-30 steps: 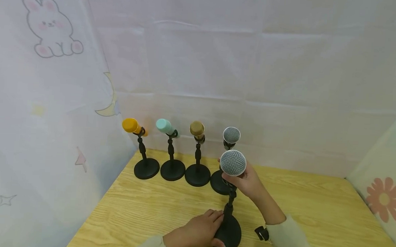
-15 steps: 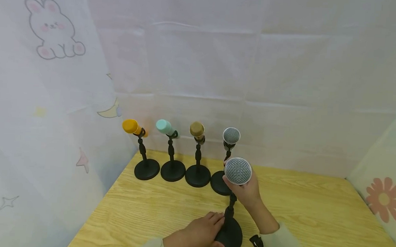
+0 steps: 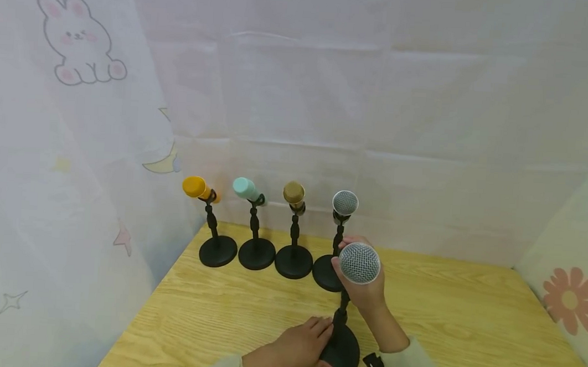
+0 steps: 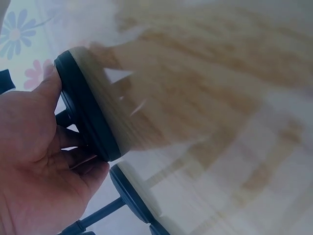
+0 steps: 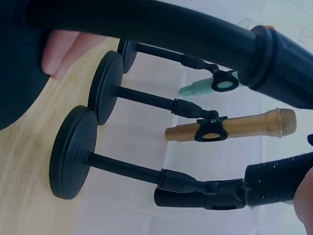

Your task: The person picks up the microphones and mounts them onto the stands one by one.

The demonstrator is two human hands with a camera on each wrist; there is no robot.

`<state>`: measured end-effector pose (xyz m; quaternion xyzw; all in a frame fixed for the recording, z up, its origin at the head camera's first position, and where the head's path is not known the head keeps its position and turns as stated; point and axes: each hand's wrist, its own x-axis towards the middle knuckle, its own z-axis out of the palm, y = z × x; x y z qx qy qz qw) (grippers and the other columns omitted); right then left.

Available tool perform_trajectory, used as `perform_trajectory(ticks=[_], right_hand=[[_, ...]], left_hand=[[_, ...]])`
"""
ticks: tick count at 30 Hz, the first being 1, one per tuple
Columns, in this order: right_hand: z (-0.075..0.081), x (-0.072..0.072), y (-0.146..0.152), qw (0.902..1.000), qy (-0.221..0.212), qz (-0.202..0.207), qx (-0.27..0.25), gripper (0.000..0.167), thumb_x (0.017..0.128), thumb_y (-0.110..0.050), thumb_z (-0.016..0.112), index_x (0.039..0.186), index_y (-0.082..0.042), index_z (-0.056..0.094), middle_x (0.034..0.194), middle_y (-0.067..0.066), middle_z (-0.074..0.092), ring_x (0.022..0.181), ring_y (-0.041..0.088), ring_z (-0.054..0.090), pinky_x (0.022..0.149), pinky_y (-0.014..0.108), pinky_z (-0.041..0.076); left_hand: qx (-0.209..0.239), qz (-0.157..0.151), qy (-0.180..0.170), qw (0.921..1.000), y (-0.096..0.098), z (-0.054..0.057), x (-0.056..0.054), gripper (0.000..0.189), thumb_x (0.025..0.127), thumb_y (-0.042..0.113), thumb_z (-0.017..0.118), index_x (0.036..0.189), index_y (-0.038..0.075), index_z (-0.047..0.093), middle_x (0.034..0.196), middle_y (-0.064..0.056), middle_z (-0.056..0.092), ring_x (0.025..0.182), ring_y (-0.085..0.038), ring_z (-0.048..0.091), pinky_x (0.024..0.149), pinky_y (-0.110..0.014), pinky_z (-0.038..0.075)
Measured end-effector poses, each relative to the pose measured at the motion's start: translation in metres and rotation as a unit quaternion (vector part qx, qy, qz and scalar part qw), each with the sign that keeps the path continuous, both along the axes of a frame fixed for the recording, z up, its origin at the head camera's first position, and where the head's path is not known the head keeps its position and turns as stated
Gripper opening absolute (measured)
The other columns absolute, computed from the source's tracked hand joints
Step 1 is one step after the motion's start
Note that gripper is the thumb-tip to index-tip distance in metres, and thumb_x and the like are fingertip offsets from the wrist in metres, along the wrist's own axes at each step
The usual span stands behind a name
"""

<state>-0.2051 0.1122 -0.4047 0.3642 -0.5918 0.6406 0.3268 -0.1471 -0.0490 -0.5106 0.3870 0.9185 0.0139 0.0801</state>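
Note:
My right hand [image 3: 368, 292] grips a microphone with a silver mesh head [image 3: 359, 263], which hides most of its body. Below it stands a black microphone stand [image 3: 341, 349], close to the front of the table. My left hand [image 3: 298, 344] holds this stand's round base [image 4: 90, 107], thumb at one edge and fingers at the other. Just behind the right hand is another silver-headed microphone [image 3: 345, 203] on its own stand [image 3: 326, 271]. In the right wrist view, the near stand's pole [image 5: 146, 19] crosses the top, with left fingertips [image 5: 63, 51] at its base.
Along the back of the wooden table [image 3: 207, 312], orange [image 3: 195, 187], mint [image 3: 245, 188] and gold [image 3: 294, 193] microphones sit in clips on black stands. A small black object [image 3: 374, 364] is beside the right sleeve. Printed cloth [image 3: 298, 95] hangs behind.
My right hand and the silver mesh head have moved right and toward me. The near base has shifted slightly toward me, with my left hand staying on it.

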Motion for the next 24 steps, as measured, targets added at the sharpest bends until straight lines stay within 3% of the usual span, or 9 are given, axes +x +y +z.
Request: perform_trajectory(ticks=[7, 13, 20, 24], right_hand=[[-0.002, -0.004, -0.004, 0.9982, 0.043, -0.013, -0.041, 0.038, 0.075, 0.016, 0.076, 0.105, 0.025, 0.054, 0.110, -0.001, 0.068, 0.106, 0.014, 0.063, 0.102, 0.024, 0.048], [-0.007, -0.007, -0.006, 0.9954, 0.053, -0.009, -0.079, 0.041, 0.081, 0.004, 0.080, 0.107, 0.024, 0.055, 0.106, 0.009, 0.067, 0.100, 0.021, 0.062, 0.096, 0.026, 0.051], [-0.010, -0.011, -0.005, 0.9912, 0.084, -0.080, -0.064, 0.055, 0.086, -0.021, 0.083, 0.105, 0.023, 0.055, 0.112, 0.001, 0.065, 0.105, 0.018, 0.061, 0.099, 0.027, 0.048], [-0.011, -0.010, -0.005, 0.9898, 0.083, -0.103, -0.052, 0.060, 0.087, -0.031, 0.082, 0.105, 0.020, 0.055, 0.110, 0.006, 0.063, 0.105, 0.015, 0.059, 0.097, 0.025, 0.048]], left_hand=[[-0.022, -0.017, 0.038, 0.9989, 0.002, -0.002, -0.001, 0.085, 0.093, 0.073, 0.040, 0.155, 0.014, 0.043, 0.162, 0.004, 0.034, 0.145, -0.012, 0.037, 0.103, -0.020, 0.047], [-0.043, -0.018, 0.052, 0.9976, 0.003, 0.000, 0.000, 0.085, 0.093, 0.073, 0.038, 0.154, 0.014, 0.045, 0.161, 0.004, 0.036, 0.145, -0.011, 0.037, 0.101, -0.018, 0.047], [-0.062, -0.010, 0.057, 0.9964, 0.006, 0.007, 0.002, 0.085, 0.092, 0.074, 0.039, 0.154, 0.015, 0.045, 0.161, 0.005, 0.036, 0.145, -0.011, 0.036, 0.101, -0.017, 0.047], [-0.063, -0.008, 0.051, 0.9967, 0.006, 0.010, 0.003, 0.085, 0.092, 0.073, 0.039, 0.154, 0.015, 0.045, 0.161, 0.004, 0.036, 0.145, -0.011, 0.036, 0.102, -0.017, 0.046]])
